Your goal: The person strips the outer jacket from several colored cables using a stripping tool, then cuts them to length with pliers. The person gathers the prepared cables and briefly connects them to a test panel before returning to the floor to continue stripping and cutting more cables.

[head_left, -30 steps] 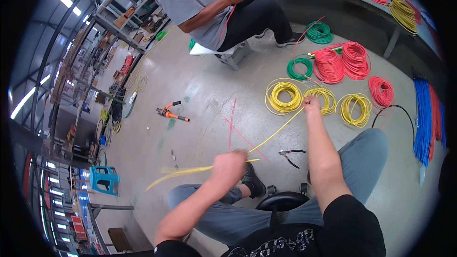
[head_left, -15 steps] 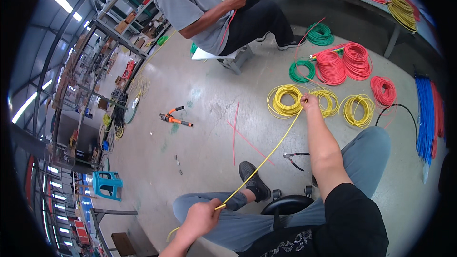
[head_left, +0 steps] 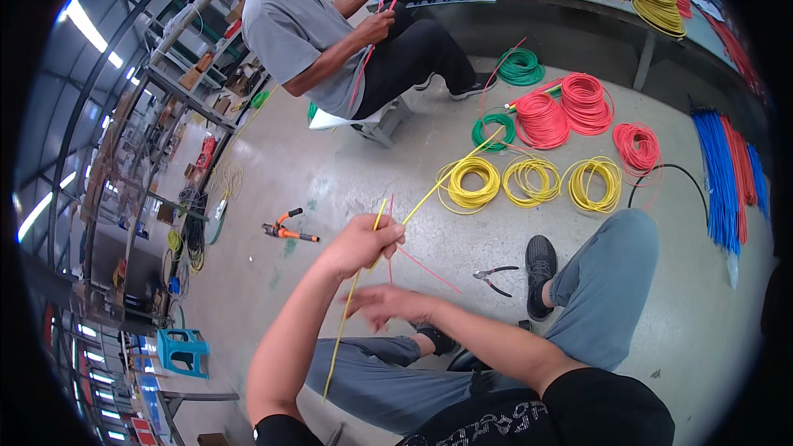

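My left hand [head_left: 363, 244] is closed around a yellow wire [head_left: 429, 192], held up in front of my knees. One length runs from this hand up and right, past the yellow coils; another hangs down past my left forearm, and a short end sticks up above the fist. Just below it, my right hand [head_left: 392, 306] is smeared by motion, its fingers apart beside the hanging wire, with nothing seen in them. On the floor ahead lie a yellow wire coil [head_left: 448, 186] and two more like it. Cable cutters [head_left: 487, 272] with dark handles lie to their front.
Red coils [head_left: 541, 121] and green coils [head_left: 520, 68] lie farther back. An orange-handled tool [head_left: 291, 233] and cut red wires [head_left: 434, 272] are on the floor. A seated co-worker [head_left: 297, 49] holds red wires by the workbench [head_left: 562, 12]. Blue wire bundles [head_left: 717, 182] stand at right.
My right hand has left the coils and come back to the hanging wire. My left hand has risen, still gripping the yellow wire. My view has shifted, and my right foot now shows.
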{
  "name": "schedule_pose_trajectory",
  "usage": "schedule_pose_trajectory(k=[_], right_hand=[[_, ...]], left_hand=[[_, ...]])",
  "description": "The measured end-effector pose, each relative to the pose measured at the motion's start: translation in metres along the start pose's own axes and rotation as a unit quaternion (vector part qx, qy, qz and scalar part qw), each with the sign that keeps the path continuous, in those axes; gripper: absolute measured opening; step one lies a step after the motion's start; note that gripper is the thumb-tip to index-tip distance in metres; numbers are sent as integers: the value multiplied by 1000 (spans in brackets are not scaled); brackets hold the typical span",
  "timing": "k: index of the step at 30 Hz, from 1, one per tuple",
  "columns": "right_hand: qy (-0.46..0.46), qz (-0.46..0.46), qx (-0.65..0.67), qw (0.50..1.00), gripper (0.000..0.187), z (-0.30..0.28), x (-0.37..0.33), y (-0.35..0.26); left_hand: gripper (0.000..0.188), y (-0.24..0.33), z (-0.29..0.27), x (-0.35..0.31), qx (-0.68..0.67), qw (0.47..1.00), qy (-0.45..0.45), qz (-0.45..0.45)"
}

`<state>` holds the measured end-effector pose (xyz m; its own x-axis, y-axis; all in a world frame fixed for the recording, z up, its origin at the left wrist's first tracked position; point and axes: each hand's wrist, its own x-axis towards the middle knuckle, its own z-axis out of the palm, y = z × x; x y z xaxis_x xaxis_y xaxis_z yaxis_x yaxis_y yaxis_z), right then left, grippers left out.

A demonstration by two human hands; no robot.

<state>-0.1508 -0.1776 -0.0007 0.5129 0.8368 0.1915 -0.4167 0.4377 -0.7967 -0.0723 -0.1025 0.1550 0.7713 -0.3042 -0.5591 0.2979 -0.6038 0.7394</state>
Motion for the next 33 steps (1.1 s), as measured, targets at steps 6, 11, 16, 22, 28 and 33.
schedule_pose_trajectory(k=[6,11,16,22,28,33], right_hand=[[-75,46,64,994,39,41,0,14],[-171,197,52,964,43,42,-19,44],[234,-16,80,969,38,-44,-28,49],[391,-176,118,896,45,-97,-55,-36],[442,-193,109,869,40,-137,-83,-37],[435,-197,67,876,35,-145,-84,-37]], left_hand=[[21,9,-4,41,-68,997,-26,19],[18,38,-52,67,-15,1000,-14,17],[18,16,-60,60,5,1000,-26,-17],[14,-61,-16,38,-70,990,-98,-78],[17,-77,5,30,-151,973,-153,-82],[22,-77,0,24,-86,979,-170,-68]])
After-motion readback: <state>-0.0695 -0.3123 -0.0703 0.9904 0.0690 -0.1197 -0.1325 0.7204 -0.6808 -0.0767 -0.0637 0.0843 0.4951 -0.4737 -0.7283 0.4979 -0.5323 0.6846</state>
